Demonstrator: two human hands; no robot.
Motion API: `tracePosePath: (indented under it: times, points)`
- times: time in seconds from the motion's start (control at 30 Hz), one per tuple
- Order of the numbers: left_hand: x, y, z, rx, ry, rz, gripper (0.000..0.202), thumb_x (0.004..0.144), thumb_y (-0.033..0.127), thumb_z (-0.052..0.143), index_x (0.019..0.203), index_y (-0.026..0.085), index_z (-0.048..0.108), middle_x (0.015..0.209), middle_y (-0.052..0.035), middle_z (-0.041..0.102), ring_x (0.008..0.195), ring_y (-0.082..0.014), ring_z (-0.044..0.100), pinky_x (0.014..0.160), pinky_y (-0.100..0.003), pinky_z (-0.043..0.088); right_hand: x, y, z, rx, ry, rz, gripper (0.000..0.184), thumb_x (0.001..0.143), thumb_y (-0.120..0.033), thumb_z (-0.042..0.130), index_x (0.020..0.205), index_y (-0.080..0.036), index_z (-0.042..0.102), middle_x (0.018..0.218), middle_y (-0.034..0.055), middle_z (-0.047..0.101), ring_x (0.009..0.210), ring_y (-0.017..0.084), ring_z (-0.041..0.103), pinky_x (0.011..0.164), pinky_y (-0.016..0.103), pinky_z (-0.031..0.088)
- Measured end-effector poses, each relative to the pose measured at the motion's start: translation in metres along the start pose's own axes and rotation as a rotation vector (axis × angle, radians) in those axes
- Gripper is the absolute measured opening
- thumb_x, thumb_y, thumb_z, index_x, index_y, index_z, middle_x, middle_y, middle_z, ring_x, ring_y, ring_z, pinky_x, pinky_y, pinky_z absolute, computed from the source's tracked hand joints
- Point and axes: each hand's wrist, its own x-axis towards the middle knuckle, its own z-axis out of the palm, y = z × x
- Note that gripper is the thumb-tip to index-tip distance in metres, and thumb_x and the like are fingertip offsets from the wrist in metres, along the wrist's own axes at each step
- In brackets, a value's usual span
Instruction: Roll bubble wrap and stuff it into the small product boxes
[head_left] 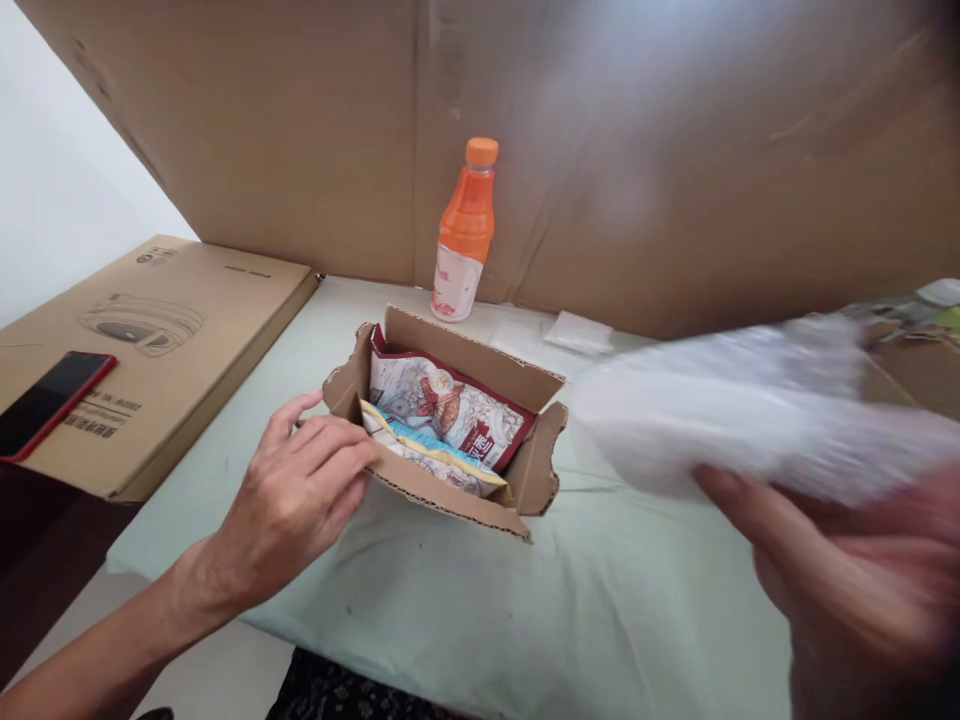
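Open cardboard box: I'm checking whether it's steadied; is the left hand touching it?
Touching: the head view shows the left hand, fingers on the open cardboard box, at its near left corner.

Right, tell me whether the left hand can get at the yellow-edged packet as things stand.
Probably yes: the left hand is at the near-left corner of the open box, and nothing seems to lie over the yellow-edged packet inside.

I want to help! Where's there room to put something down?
On the green cloth: in front of the open box, and between it and the flat carton, past the left hand. Behind the open box it's crowded: bottle, white packet.
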Motion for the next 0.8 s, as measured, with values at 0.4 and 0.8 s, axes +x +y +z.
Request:
tracePosePath:
  times: [0.4, 0.8]
  points:
    - [-0.004, -0.010, 0.015, -0.090, 0.144, -0.050, 0.023, 0.086, 0.002, 0.056, 0.099, 0.020, 0.062, 0.096, -0.0032, 0.071, 0.090, -0.0176, 0.066, 0.110, -0.050, 0.041, 0.044, -0.085, 0.166, -0.684, -1.261, -0.603, 0.022, 0.083, -0.001, 0.055, 0.091, -0.012, 0.072, 0.084, 0.0134, 0.076, 0.086, 0.027, 0.073, 0.072, 0.034, 0.048]
    - [-0.027, -0.015, 0.022, -0.127, 0.378, -0.218, 0.056, 0.083, 0.011, 0.069, 0.133, 0.026, 0.052, 0.130, -0.0116, 0.058, 0.129, -0.0312, 0.053, 0.110, -0.055, 0.045, 0.044, -0.087, 0.126, -0.687, -1.045, -0.593, 0.023, 0.094, -0.031, 0.062, 0.106, -0.013, 0.070, 0.093, 0.0122, 0.074, 0.086, 0.027, 0.070, 0.071, 0.034, 0.047]
